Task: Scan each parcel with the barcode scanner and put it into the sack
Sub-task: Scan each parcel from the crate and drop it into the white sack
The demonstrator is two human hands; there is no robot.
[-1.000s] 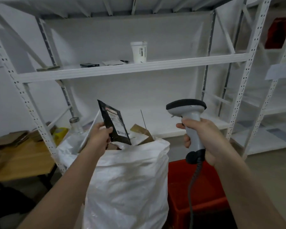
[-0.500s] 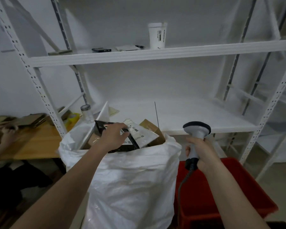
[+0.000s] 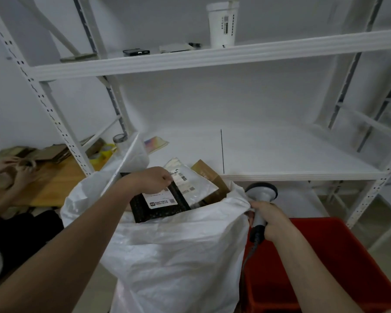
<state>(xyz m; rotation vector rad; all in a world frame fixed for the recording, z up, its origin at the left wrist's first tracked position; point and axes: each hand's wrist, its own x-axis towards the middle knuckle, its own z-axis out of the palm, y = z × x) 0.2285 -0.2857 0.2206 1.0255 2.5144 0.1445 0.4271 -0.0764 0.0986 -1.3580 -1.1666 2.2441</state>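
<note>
Lying at the top of the sack (image 3: pixel 176 249), the black parcel (image 3: pixel 160 205) sits directly under the left hand (image 3: pixel 150 180), its label face up and its long side running away from the person toward the shelf (image 3: pixel 280 154). That hand's fingers curl down onto its far end; whether they grip it I cannot tell. The right hand (image 3: pixel 272 220), wrapped round the scanner (image 3: pixel 260 195) handle, is beside the sack's right rim, farther from the parcel.

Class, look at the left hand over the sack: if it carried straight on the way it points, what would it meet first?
The left hand reaches forward and down into the white sack; it would probably meet the white labelled parcel beside the black parcel first, though depth is unclear.
</note>
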